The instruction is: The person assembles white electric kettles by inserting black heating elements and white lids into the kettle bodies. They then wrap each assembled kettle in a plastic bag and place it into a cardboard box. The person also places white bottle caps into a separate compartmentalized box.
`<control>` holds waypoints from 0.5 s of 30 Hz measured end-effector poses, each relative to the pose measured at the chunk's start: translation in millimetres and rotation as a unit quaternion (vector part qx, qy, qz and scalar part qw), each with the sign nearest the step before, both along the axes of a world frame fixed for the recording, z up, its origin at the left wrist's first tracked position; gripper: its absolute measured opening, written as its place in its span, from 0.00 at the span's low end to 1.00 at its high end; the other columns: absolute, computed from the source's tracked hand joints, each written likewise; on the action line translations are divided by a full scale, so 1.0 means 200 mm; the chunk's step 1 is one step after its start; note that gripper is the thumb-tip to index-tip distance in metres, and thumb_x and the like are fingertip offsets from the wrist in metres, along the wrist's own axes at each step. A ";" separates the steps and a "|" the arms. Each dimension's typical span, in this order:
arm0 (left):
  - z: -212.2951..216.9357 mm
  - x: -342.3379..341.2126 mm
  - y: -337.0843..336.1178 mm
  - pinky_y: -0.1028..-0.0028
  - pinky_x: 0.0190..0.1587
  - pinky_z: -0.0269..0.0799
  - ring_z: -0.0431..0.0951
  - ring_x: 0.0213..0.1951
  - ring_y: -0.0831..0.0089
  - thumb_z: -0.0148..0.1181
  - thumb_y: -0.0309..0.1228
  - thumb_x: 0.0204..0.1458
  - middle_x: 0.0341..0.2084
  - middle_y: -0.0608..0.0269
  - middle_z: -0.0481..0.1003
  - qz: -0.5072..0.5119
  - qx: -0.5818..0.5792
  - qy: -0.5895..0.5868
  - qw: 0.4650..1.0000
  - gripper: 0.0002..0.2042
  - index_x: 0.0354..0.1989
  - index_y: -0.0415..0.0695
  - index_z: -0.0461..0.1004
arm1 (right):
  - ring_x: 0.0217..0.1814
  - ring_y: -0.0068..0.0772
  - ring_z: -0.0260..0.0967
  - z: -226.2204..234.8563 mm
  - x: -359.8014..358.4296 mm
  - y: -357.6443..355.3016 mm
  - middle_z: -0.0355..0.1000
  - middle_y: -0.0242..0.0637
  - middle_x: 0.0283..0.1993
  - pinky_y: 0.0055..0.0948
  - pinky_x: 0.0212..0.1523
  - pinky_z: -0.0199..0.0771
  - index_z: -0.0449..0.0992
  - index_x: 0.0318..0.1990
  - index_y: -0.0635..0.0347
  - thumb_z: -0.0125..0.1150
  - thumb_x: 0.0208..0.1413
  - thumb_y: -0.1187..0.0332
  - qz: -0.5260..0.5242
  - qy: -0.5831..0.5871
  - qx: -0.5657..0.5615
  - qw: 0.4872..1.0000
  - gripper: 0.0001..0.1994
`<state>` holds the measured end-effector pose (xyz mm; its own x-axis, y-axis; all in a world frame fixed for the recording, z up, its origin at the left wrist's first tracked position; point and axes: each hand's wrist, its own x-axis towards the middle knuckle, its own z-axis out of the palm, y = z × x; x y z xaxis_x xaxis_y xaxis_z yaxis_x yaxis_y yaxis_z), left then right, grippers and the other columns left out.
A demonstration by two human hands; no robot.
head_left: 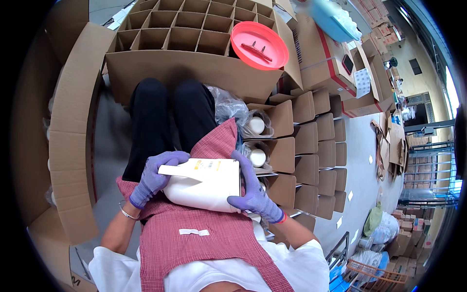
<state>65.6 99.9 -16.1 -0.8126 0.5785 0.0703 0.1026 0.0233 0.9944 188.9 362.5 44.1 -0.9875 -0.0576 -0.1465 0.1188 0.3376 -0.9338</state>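
Note:
A white, rounded container (206, 193) lies sideways across my lap, on the red checked apron (194, 238). Its exact kind is hard to tell. A white label (209, 165) with orange and dark print covers its upper side, and a pale strip (172, 170) stretches from there toward my left fingers. My left hand (156, 176), in a purple glove, is closed at the container's left end, by the strip. The purple-gloved right hand (254, 194) grips the flat right end, thumb below and fingers along the far edge.
Ahead stands a carton with cardboard dividers (187, 36), a pink round tray (265, 41) on its corner. To my right, another divided carton (306, 136) holds white bottles (257, 125) in clear plastic. A large open carton (73, 146) is close at left; a blue basin (331, 22) sits far right.

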 end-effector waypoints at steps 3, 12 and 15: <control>-0.02 -0.01 0.00 0.73 0.44 0.75 0.81 0.39 0.69 0.49 0.34 0.62 0.38 0.53 0.81 -0.014 0.034 -0.048 0.998 0.15 0.43 0.37 0.80 | 0.75 0.54 0.45 -0.03 -0.02 -0.05 0.49 0.53 0.71 0.45 0.73 0.45 0.48 0.72 0.62 0.70 0.35 0.54 -0.011 0.055 0.037 0.998 0.55; -0.04 -0.14 0.06 0.76 0.35 0.74 0.79 0.31 0.79 0.50 0.31 0.62 0.29 0.61 0.81 -0.016 -0.040 -0.159 0.986 0.13 0.41 0.38 0.81 | 0.75 0.59 0.43 0.04 -0.20 -0.02 0.47 0.56 0.73 0.51 0.73 0.40 0.52 0.71 0.64 0.61 0.42 0.42 0.077 0.216 0.105 0.968 0.51; -0.06 -0.12 0.07 0.75 0.39 0.75 0.81 0.34 0.76 0.49 0.37 0.63 0.33 0.58 0.82 0.001 -0.033 -0.165 0.986 0.17 0.42 0.38 0.81 | 0.75 0.58 0.43 0.07 -0.25 0.02 0.49 0.54 0.72 0.51 0.73 0.41 0.54 0.71 0.64 0.55 0.49 0.41 0.081 0.183 0.130 0.971 0.47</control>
<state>41.0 114.0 -27.7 -0.7864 0.5706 -0.2365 -0.2269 0.0892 0.9698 138.8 366.6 58.3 -0.9575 -0.2242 0.1816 -0.2785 0.5540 -0.7845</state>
